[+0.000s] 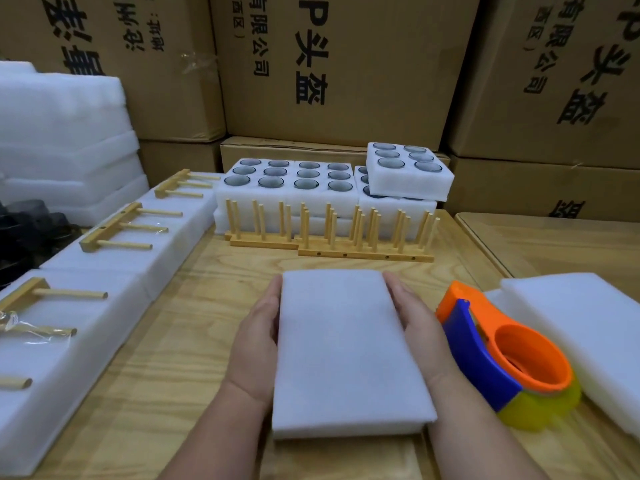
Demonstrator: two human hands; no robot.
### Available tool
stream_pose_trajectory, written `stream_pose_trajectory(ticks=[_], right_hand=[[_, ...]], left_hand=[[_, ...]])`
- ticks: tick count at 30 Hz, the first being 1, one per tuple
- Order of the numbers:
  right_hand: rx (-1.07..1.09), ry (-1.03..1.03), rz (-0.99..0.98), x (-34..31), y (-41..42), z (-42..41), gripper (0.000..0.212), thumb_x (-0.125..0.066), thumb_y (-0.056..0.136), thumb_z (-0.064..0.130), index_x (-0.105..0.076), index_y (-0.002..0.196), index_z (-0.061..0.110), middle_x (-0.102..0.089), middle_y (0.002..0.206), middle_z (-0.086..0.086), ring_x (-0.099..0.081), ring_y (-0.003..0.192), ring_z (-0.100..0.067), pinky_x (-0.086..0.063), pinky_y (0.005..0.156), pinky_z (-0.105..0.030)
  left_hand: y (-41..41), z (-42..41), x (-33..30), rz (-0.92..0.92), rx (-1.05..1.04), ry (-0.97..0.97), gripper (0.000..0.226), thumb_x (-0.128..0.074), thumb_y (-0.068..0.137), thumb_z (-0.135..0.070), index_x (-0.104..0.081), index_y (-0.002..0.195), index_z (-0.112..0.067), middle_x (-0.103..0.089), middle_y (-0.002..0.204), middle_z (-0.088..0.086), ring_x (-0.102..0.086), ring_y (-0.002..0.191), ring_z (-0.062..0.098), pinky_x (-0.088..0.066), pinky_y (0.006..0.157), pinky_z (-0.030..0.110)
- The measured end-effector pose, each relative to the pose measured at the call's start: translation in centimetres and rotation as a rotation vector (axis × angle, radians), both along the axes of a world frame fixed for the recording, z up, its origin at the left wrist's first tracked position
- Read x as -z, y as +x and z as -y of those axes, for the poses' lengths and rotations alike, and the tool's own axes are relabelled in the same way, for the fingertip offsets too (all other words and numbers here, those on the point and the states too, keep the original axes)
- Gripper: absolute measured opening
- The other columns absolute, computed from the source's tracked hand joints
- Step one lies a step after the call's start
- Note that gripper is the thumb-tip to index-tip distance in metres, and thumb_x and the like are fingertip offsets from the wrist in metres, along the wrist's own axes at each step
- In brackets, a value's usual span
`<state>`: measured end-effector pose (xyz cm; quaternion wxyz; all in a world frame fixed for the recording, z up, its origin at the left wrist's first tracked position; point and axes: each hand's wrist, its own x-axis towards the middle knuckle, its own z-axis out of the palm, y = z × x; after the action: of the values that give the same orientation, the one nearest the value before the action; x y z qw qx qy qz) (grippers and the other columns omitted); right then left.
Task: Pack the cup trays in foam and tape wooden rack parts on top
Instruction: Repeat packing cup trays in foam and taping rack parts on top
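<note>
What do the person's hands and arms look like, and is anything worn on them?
Both are bare. The left hand and the right hand have no gloves, and no ring, watch or bracelet shows. The forearms are uncovered down to the picture's lower edge, with no sleeve in view. The nails cannot be seen.

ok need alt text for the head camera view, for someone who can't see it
Two hands, left hand and right hand, press flat against the long sides of a white foam block on a wooden table. An orange and blue tape dispenser lies to its right; foam cup trays and wooden rack parts stand behind.
</note>
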<state>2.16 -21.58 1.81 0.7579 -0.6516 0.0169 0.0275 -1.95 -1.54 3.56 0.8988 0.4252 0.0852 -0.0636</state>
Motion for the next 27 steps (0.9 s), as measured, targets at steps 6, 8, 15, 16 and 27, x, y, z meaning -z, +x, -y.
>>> stream_pose_trajectory(ticks=[6,8,15,16,27], right_hand=[[-0.082,0.191,0.024,0.7,1.0,0.3,0.048,-0.066,0.077,0.033,-0.068,0.124,0.045,-0.069,0.129,0.01,-0.07,0.113,-0.017,-0.06,0.082,-0.037],[-0.048,0.185,0.013,0.7,1.2,0.4,0.053,-0.068,0.075,0.036,-0.065,0.128,0.044,-0.065,0.135,0.013,-0.068,0.117,-0.016,-0.059,0.09,-0.04],[-0.04,0.173,-0.02,0.5,2.3,0.7,0.052,-0.064,0.079,0.026,-0.065,0.128,0.041,-0.071,0.123,0.015,-0.072,0.109,-0.014,-0.061,0.081,-0.037],[-0.038,0.168,-0.022,0.5,2.3,0.7,0.056,-0.062,0.078,0.022,-0.063,0.132,0.038,-0.073,0.118,0.015,-0.074,0.104,-0.015,-0.062,0.074,-0.034],[-0.005,0.171,-0.054,0.5,2.4,0.5,0.054,-0.062,0.073,0.018,-0.069,0.121,0.042,-0.075,0.112,0.011,-0.076,0.092,-0.015,-0.061,0.063,-0.031]], left_hand=[[1.4,-0.4,0.8,0.018,-0.16,0.095,0.044,-0.041,0.101,-0.012,-0.059,0.136,-0.032,-0.073,0.123,-0.007,-0.071,0.107,0.017,-0.054,0.085,0.04],[1.7,-0.5,1.0,0.052,-0.17,0.136,0.046,-0.041,0.099,-0.011,-0.056,0.139,-0.026,-0.071,0.127,-0.005,-0.07,0.109,0.016,-0.056,0.084,0.038],[3.1,-0.5,0.4,0.063,-0.202,0.338,0.05,-0.041,0.1,-0.001,-0.052,0.146,-0.019,-0.061,0.14,-0.003,-0.065,0.116,0.011,-0.054,0.087,0.028],[3.2,-0.4,0.4,0.067,-0.201,0.362,0.051,-0.041,0.1,0.001,-0.053,0.145,-0.019,-0.064,0.135,-0.005,-0.069,0.106,0.008,-0.056,0.077,0.023],[2.7,-0.2,0.0,0.065,-0.205,0.337,0.052,-0.044,0.098,0.006,-0.056,0.144,-0.017,-0.077,0.102,-0.012,-0.075,0.084,0.009,-0.057,0.058,0.022]])
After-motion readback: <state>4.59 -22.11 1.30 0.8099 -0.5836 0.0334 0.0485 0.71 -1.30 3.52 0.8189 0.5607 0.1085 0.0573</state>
